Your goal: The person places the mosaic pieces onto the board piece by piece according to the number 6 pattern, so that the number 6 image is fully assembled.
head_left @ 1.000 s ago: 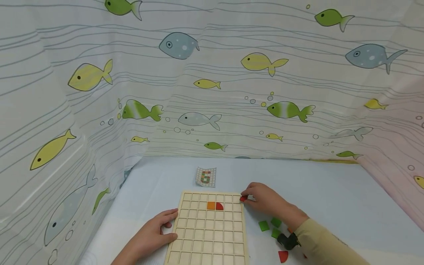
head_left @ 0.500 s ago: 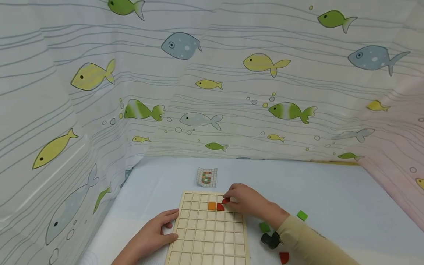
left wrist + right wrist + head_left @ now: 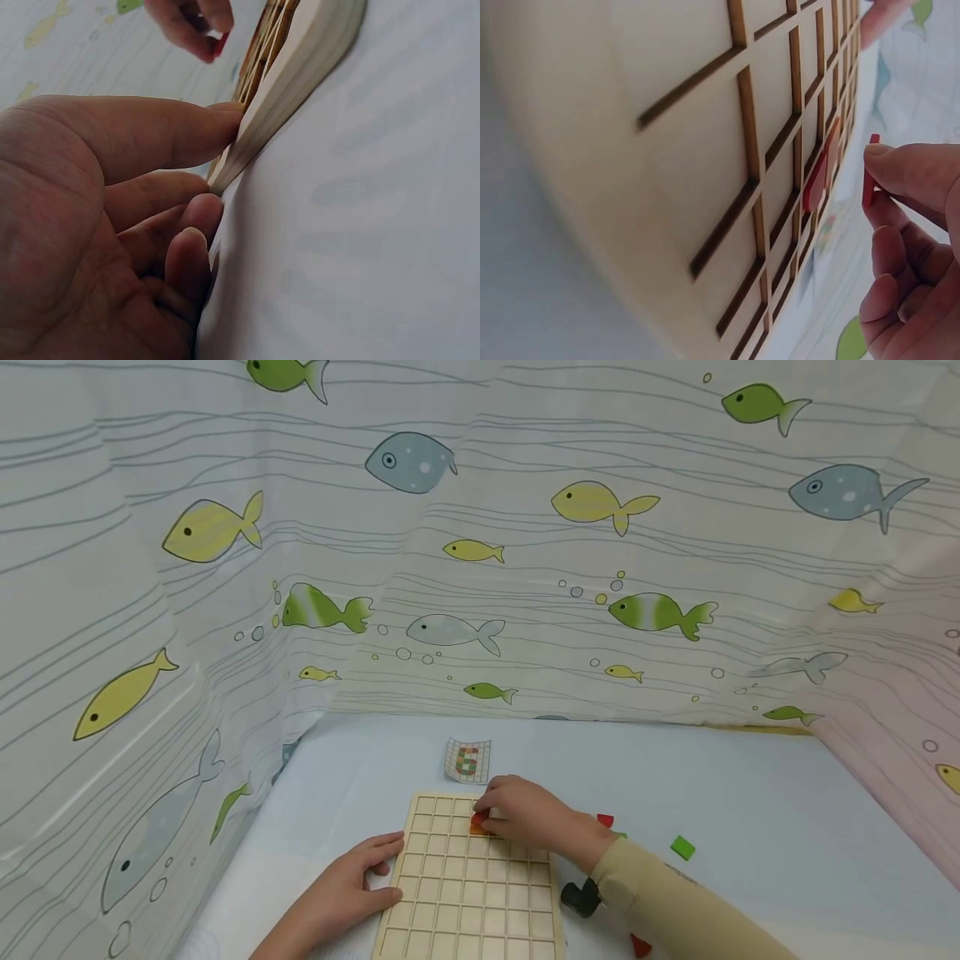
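Observation:
In the head view a pale wooden grid board [image 3: 465, 906] lies on the table. My left hand [image 3: 341, 889] touches its left edge with thumb and fingertips, seen close up at the board's side in the left wrist view. My right hand [image 3: 525, 810] is over the upper part of the board, pinching a thin red tile [image 3: 870, 171] between thumb and finger. That tile is held clear of the grid in the right wrist view. Below it, an orange square tile [image 3: 477, 830] sits in a cell, beside a red quarter-circle tile [image 3: 815, 191] that my right hand hides from the head view.
A small card [image 3: 467, 762] with a coloured grid pattern lies behind the board. Right of the board are loose pieces: a green tile [image 3: 682, 847], a red one [image 3: 605, 820] and another red one [image 3: 640, 947] partly under the sleeve [image 3: 675, 902]. Fish-patterned sheeting [image 3: 525, 643] surrounds the table.
My right hand has carried the red tile leftward from the board's upper right corner to above the orange tile. My left hand has stayed at the left edge.

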Demonstrator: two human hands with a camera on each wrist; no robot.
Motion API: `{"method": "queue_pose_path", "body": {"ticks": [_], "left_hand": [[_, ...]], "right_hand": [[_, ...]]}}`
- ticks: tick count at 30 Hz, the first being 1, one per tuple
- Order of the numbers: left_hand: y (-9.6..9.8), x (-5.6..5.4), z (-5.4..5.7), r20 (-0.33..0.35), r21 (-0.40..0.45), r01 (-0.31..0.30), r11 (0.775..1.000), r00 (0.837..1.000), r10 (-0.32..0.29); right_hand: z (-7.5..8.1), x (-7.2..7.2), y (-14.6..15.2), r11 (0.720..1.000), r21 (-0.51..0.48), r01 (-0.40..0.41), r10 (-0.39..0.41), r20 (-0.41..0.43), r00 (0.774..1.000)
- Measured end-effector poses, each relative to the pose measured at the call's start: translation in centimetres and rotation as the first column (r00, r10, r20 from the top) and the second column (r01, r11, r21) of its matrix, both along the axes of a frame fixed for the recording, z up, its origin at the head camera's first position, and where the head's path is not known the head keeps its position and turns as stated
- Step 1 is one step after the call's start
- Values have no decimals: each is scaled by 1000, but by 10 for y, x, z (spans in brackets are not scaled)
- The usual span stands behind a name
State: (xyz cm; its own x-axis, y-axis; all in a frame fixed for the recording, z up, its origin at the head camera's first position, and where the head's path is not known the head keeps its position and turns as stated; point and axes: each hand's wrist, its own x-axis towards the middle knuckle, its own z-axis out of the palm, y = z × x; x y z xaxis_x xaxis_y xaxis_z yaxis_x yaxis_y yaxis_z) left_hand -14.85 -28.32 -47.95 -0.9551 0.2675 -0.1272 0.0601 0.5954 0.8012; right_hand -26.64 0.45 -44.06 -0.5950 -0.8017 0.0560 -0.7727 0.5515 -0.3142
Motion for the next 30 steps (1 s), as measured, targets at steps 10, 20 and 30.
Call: {"method": "queue_pose_path", "body": {"ticks": [10, 20, 30], "left_hand": [[1, 0, 3, 9, 4, -12, 1000, 1000, 12], [1, -1, 0, 10, 4, -6, 1000, 1000, 6], [1, 0, -1, 22, 15, -19, 1000, 1000, 19]], "right_hand": [[-6, -5, -21, 999, 50, -12, 13, -19, 1000], [-10, -5, -32, 997, 73, -40, 40, 2, 999], [-11, -4, -36, 993, 114, -39, 36, 31, 999]]}}
